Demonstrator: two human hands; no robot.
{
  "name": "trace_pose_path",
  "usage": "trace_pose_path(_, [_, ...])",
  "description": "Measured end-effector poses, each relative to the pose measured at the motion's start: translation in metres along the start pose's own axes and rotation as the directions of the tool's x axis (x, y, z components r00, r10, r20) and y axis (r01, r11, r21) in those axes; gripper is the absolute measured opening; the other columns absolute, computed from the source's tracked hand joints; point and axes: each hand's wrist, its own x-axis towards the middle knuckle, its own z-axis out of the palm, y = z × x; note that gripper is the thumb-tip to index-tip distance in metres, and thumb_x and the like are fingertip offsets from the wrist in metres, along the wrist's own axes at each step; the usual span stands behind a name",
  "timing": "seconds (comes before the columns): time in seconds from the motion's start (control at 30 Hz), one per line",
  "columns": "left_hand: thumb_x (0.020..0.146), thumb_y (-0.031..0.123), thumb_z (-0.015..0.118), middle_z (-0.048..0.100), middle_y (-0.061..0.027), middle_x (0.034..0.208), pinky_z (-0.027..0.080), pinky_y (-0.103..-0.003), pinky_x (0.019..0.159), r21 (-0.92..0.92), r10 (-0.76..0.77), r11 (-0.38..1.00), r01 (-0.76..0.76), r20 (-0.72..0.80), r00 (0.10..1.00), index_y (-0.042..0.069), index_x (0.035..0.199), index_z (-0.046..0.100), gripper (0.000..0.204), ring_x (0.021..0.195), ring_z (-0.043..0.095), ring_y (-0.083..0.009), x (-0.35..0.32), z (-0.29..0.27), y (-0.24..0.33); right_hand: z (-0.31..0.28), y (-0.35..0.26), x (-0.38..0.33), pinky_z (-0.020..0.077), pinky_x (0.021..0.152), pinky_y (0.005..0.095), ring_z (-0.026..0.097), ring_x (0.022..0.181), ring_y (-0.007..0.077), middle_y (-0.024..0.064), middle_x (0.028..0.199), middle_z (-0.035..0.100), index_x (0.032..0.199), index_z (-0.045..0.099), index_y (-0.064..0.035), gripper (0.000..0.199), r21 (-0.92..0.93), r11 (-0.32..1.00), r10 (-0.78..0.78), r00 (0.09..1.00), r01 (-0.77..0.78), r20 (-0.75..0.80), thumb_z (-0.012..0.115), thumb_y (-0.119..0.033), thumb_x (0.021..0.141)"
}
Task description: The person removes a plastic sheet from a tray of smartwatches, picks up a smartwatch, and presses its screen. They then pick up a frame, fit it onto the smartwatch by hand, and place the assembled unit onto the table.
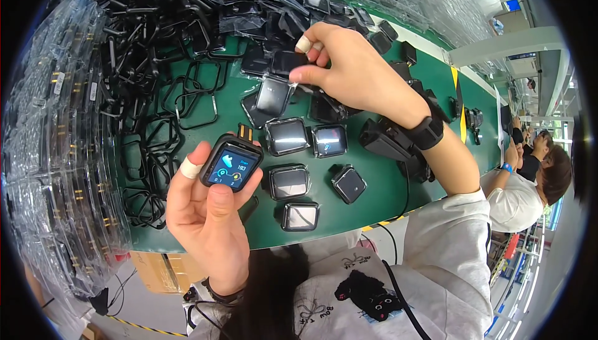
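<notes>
My left hand (215, 221) grips a black square smartwatch body (232, 164) with its lit screen facing up. A short tab with gold contacts sticks out of its top edge. Farther off, my right hand (324, 59) has thumb and fingers closed on the edge of a dark square watch module (288, 63) at the near side of the pile. Just below it lies a film-wrapped watch module (274, 96). Several more wrapped modules rest between my hands, one of them a watch module (329, 140) with a lit screen. Pale covers sit on fingertips of both hands.
Black watch frames (199, 106) heap up at the left and far left. Clear plastic trays (68, 140) line the left side. A black device (386, 140) with a cable stands on the green mat (349, 215), right of the modules. Another person (523, 196) sits farther right.
</notes>
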Motion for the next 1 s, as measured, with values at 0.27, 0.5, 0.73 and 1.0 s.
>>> trace_pose_path(0.27, [0.089,0.006,0.061,0.058,-0.0218,0.118,0.055,-0.042,0.087,-0.008,0.024,1.0,-0.024,0.009,1.0,-0.007,0.13,0.042,0.048,0.109,0.059,-0.0303,-0.001,0.002,0.005,-0.017,-0.009,-0.037,0.051,0.066,0.0314,0.061,0.078,0.0236,0.008,0.083,0.059,0.091,0.061,-0.0016,0.019,-0.134,0.596,-0.788,0.543,0.792,-0.291,0.07,0.0,0.074])
trace_pose_path(0.5, [0.086,-0.007,0.057,0.054,-0.0236,0.122,0.052,-0.043,0.093,-0.094,0.017,0.996,0.001,0.198,0.98,-0.009,0.132,0.038,0.049,0.112,0.057,-0.0311,-0.007,0.009,0.006,-0.02,-0.032,-0.089,0.0513,0.062,0.0296,0.063,0.077,0.0254,0.0058,0.088,0.055,0.083,0.063,-0.0057,0.035,-0.125,0.467,-0.866,0.424,0.876,-0.267,0.07,0.01,0.053])
trace_pose_path(0.73, [0.083,-0.015,0.054,0.052,-0.0249,0.125,0.05,-0.044,0.095,-0.101,0.022,0.995,0.009,0.304,0.953,-0.01,0.133,0.036,0.053,0.115,0.056,-0.0313,-0.012,0.014,0.009,-0.024,-0.03,-0.095,0.0487,0.057,0.0265,0.063,0.077,0.0236,0.0056,0.087,0.053,0.082,0.064,-0.0074,0.035,-0.195,0.432,-0.886,0.375,0.881,-0.272,0.069,0.013,0.053])
trace_pose_path(1.0, [0.079,-0.02,0.05,0.05,-0.0216,0.129,0.049,-0.039,0.097,0.048,-0.143,0.99,0.136,0.411,0.9,-0.011,0.131,0.039,0.054,0.115,0.056,-0.0278,-0.02,0.028,0.023,-0.05,-0.048,-0.108,0.0487,0.063,0.0271,0.064,0.079,0.0227,0.008,0.096,0.061,0.096,0.063,-0.0019,0.036,0.403,0.736,-0.519,0.836,0.544,-0.18,0.07,0.014,0.064])
